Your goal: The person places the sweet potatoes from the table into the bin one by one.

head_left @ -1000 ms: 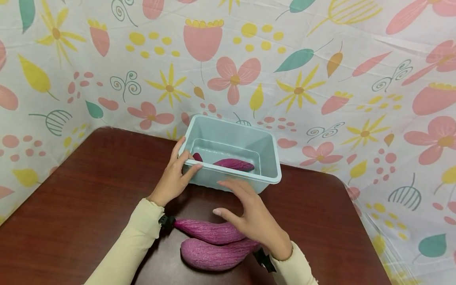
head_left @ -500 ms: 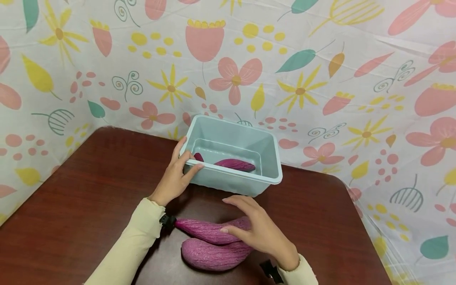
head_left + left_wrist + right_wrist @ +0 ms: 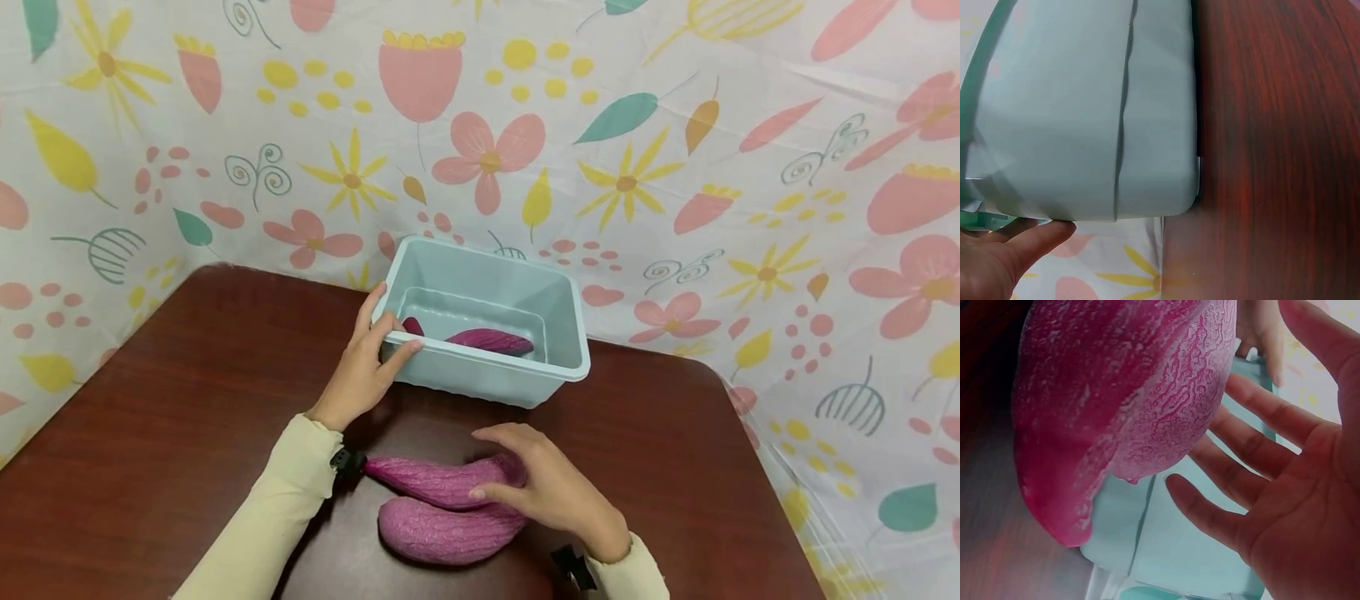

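My left hand (image 3: 352, 379) grips the near left corner of a pale blue plastic bin (image 3: 480, 375), thumb on the outer front wall. Inside the bin lie a purple sweet potato (image 3: 491, 340) and the tip of another (image 3: 412, 326), partly hidden by the front wall. Two more wrinkled sweet potatoes lie side by side on the table, a farther one (image 3: 427, 481) and a nearer one (image 3: 450, 533). My right hand (image 3: 562, 487) hovers around the right end of the farther one, thumb and fingers spread. In the right wrist view its fingers (image 3: 1272, 415) extend beside the sweet potatoes, uncurled.
The dark brown table (image 3: 667, 467) ends at the back against a flower-printed cloth (image 3: 645, 75). The bin stands near that back edge. Black wrist straps (image 3: 348, 462) sit at both cuffs, the left one close to the farther sweet potato's tapered tip.
My right hand has drawn back from the bin's front and come down to the right end of the farther sweet potato. The left hand stays on the bin's corner.
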Tool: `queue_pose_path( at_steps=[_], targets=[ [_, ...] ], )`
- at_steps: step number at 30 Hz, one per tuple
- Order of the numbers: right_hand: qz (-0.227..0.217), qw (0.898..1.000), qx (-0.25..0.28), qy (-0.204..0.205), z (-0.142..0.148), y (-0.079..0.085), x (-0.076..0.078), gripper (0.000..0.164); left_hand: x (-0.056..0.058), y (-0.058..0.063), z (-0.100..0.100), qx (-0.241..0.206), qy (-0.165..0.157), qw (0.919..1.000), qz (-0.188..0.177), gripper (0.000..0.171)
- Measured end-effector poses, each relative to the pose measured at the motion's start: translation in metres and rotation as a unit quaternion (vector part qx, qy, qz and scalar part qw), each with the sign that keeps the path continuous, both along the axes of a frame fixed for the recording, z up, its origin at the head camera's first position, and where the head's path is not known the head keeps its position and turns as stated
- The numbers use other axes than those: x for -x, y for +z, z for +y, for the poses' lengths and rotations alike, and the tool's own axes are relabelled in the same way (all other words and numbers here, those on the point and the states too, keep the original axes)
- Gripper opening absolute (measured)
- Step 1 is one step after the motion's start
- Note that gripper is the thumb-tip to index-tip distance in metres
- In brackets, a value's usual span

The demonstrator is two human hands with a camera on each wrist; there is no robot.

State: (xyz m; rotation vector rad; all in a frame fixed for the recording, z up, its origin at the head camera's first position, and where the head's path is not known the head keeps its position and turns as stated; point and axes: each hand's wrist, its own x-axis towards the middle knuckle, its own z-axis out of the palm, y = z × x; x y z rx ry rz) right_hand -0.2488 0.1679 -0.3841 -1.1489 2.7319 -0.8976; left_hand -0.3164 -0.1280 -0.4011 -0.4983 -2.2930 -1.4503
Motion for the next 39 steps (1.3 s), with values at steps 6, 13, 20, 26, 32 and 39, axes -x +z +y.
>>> queue_pose_path(
  at_steps=[6,13,20,26,32,39],
  targets=[
    [-0.026,1.000,-0.011,0.007,0.0031,-0.0008,0.0006,0.061,-0.0011,-0.0009,0.0002,0.003,0.001,1.0000,0.000,0.019],
    [-0.011,0.999,-0.020,0.024,-0.0006,-0.0027,0.0004,0.056,0.0003,-0.0010,-0.0013,0.007,0.005,0.9999,0.007,0.018],
    [-0.020,0.998,-0.059,0.023,-0.0039,-0.0022,-0.0023,0.049,0.0010,0.0003,-0.0016,0.006,0.004,1.0000,0.005,0.018],
    [-0.016,0.997,-0.072,0.020,-0.0021,-0.0034,-0.0029,0.042,0.0013,0.0015,0.0015,0.002,0.000,1.0000,0.007,0.018],
    [-0.004,0.997,-0.068,0.024,-0.0019,-0.0041,-0.0027,0.038,0.0020,0.0027,0.0027,0.000,0.001,0.9999,0.011,0.017],
    [-0.001,0.998,-0.066,0.024,-0.0032,-0.0044,-0.0044,0.038,0.0003,0.0026,0.0018,0.005,0.000,1.0000,0.003,0.018]
  ],
)
